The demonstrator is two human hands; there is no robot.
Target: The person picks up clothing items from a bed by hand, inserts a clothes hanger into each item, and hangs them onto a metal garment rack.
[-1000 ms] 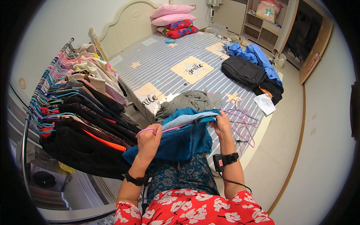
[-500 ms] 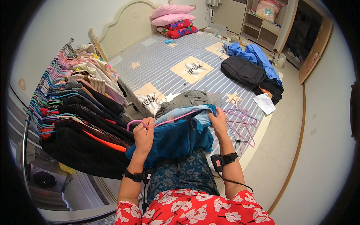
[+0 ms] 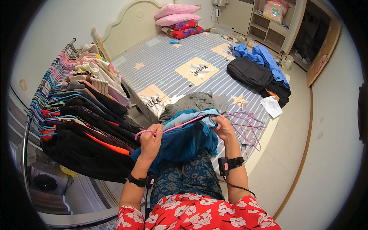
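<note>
A pink hanger [image 3: 183, 123] lies inside the neck of a blue garment [image 3: 180, 142] with a pale blue lining, held above my lap. My left hand [image 3: 150, 140] is closed around the hanger near its curved hook, which sticks out to the left. At the other end, my right hand [image 3: 224, 125] pinches the garment's edge near the hanger's far tip. A dark grey garment [image 3: 193, 102] lies on the bed just beyond. Beside my right hand, several loose pink hangers [image 3: 249, 126] lie in a tangle.
To the left stands a metal rack [image 3: 26, 153] crowded with hung clothes [image 3: 92, 103]. The bed [image 3: 153, 57] carries stacked pink pillows [image 3: 178, 14], a black backpack [image 3: 249, 73], blue clothing [image 3: 264, 57] and a white paper [image 3: 271, 106]. A wall [image 3: 333, 145] runs along the right.
My left hand has moved slightly right and down with the hanger. The right hand has lowered a little, and the garment's right edge has dropped over the hanger's end.
</note>
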